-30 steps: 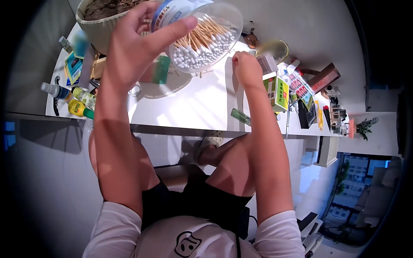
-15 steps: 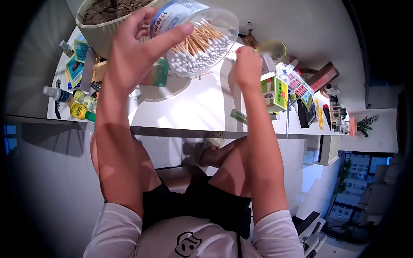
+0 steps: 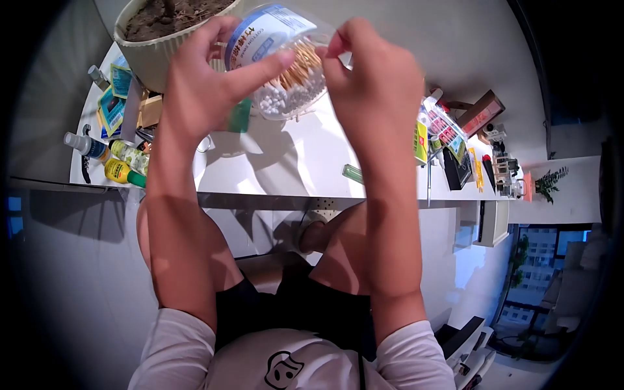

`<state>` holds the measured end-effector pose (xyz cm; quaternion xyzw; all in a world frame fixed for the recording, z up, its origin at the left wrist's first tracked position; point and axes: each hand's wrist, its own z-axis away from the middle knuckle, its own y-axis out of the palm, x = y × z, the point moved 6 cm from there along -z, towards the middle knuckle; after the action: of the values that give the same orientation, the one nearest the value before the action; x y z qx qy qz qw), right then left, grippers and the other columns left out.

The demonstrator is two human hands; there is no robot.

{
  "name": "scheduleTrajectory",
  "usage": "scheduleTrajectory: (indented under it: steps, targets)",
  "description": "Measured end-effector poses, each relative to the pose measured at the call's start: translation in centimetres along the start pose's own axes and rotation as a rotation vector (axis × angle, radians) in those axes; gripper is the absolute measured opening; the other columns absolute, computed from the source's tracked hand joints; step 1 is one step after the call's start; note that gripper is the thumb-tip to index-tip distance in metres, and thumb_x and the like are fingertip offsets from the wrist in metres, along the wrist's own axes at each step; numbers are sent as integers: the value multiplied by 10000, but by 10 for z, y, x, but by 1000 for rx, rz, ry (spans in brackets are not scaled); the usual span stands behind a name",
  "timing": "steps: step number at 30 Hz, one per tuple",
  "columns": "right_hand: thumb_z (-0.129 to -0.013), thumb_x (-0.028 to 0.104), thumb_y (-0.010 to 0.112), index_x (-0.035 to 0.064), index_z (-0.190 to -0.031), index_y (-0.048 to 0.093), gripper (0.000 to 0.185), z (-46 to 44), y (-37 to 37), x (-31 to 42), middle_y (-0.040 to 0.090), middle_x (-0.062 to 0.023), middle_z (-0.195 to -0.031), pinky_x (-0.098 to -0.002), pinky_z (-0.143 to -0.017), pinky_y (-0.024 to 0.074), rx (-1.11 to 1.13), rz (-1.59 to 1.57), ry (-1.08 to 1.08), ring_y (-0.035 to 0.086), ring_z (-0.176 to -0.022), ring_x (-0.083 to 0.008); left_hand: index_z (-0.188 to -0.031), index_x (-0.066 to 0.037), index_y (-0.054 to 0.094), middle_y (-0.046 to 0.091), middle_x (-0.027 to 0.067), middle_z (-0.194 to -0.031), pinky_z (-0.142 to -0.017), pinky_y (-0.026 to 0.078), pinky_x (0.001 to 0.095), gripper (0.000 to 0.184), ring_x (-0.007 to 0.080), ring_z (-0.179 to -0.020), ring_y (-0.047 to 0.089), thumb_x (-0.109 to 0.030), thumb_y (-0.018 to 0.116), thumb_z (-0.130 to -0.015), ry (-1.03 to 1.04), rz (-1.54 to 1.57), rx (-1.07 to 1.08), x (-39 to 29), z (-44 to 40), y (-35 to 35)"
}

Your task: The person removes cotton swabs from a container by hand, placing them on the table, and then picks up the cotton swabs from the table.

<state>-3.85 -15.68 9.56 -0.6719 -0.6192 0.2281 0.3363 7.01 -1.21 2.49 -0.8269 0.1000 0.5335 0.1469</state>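
Note:
My left hand grips a clear round tub with a blue and white label, tilted so that its mouth faces right. Inside the tub lie many cotton swabs with wooden sticks and white tips. My right hand is at the tub's open mouth, thumb and fingers pinched together. Whatever is between those fingertips is too small to make out. Below the tub is the white tabletop, with a green translucent object beside my left wrist.
A ribbed plant pot stands at the back left. Bottles, among them a yellow one, and blue packets lie at the left. Behind my right forearm are a green-yellow box, a brown box and a green tube.
My right hand has risen from the table near the boxes and moved left to the tub's mouth, now covering part of it. My left hand still holds the tub, with little movement.

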Motion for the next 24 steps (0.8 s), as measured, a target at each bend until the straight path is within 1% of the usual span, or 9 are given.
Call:
scheduleTrajectory:
  steps: [5,6,9,11,12,15,16,21,24]
  targets:
    - [-795,161,774,123,-776,571,207,1,26,12,593,-80,-605,-426,-554,456,-214,31,-254,615,-578,-309,-1148,27,666,714,87,-1013,-790,544,281,606,143,-847,665,-406,883,-783,-13,66,-17,3,0,-6]
    - [-795,161,774,123,-776,571,207,0,31,11,593,-80,-605,-426,-554,456,-210,29,-255,615,-578,-309,-1208,26,645,711,76,-1040,-814,540,274,562,132,-915,664,-322,856,-821,-77,108,-15,8,0,-8]
    - [-685,69,637,91,-742,524,128,-2,36,12,576,-63,-608,-392,-563,455,-267,11,-338,610,-592,-285,-1276,28,620,706,66,-1072,-833,537,265,540,118,-973,668,-241,831,-858,-170,163,-20,11,0,-9]
    - [-823,142,798,117,-736,565,250,-3,38,14,584,-58,-578,-362,-515,444,-300,9,-410,591,-514,-240,-1284,31,616,705,66,-1076,-829,537,262,550,115,-963,671,-243,832,-859,-199,170,-32,15,-1,-10]
    - [-823,142,798,117,-736,565,250,-3,34,12,584,-58,-578,-362,-515,444,-301,3,-410,591,-514,-240,-1288,31,614,705,65,-1083,-824,537,261,556,110,-953,672,-246,833,-858,-196,190,-10,20,-3,-10]
    - [-919,71,750,68,-740,584,245,0,8,-23,670,17,-616,-204,-504,427,-483,-258,-298,586,-527,-36,-1294,27,614,704,61,-1092,-819,534,259,563,104,-945,672,-249,836,-856,-186,151,-12,18,-2,-11]
    - [-850,98,764,102,-730,572,227,-1,12,-48,605,-15,-599,-330,-540,455,-457,-343,-110,591,-501,-187,-1297,23,615,704,58,-1095,-817,532,258,564,102,-946,671,-248,838,-855,-169,101,-31,15,-1,-11]
    - [-895,102,691,-5,-917,657,114,23,80,-149,728,-135,-826,-369,-698,556,-86,-443,353,701,-701,-285,-1299,16,620,702,46,-1100,-807,501,245,574,93,-945,654,-287,822,-855,-167,91,-29,8,2,-13]
    - [-875,66,662,90,-1222,705,350,55,132,-168,717,-211,-1165,-456,-971,522,492,-202,410,670,-1090,-404,-1299,13,622,699,45,-1104,-803,481,240,576,88,-944,643,-312,805,-860,-167,73,-4,8,3,-15]
